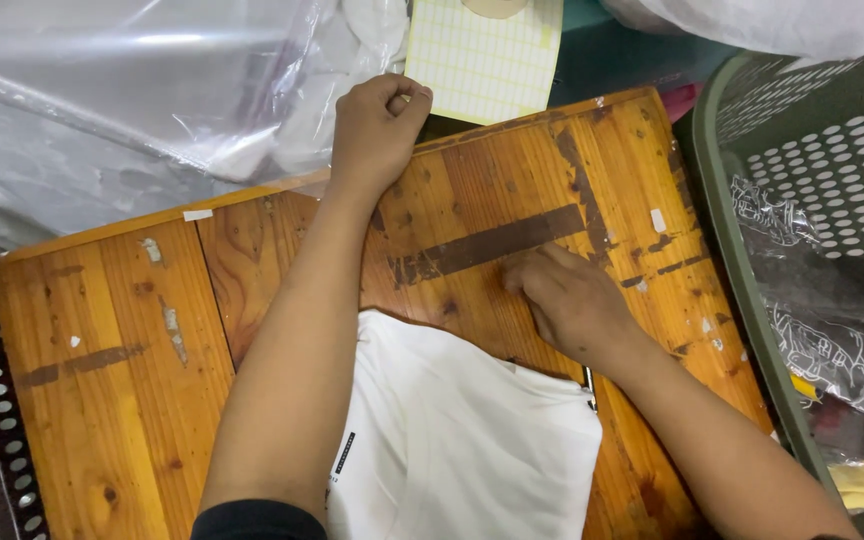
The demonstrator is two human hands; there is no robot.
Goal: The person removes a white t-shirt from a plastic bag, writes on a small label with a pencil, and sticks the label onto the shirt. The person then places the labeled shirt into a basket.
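With the left hand [377, 130] pinching the near edge of the yellow label sheet [482, 55] and the right hand [572, 300] pressed flat on the wooden table [102, 350] beside the white garment [462, 440], a hard tug may tear the sheet.

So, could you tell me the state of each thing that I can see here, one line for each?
left hand: fingers pinched on the sticker sheet's corner
right hand: flat, fingertips pressing the table
sticker sheet: yellow, lying past the table's far edge
white garment: folded, lying on the table
wooden table: worn, marked with tape residue
green basket: holds bagged items
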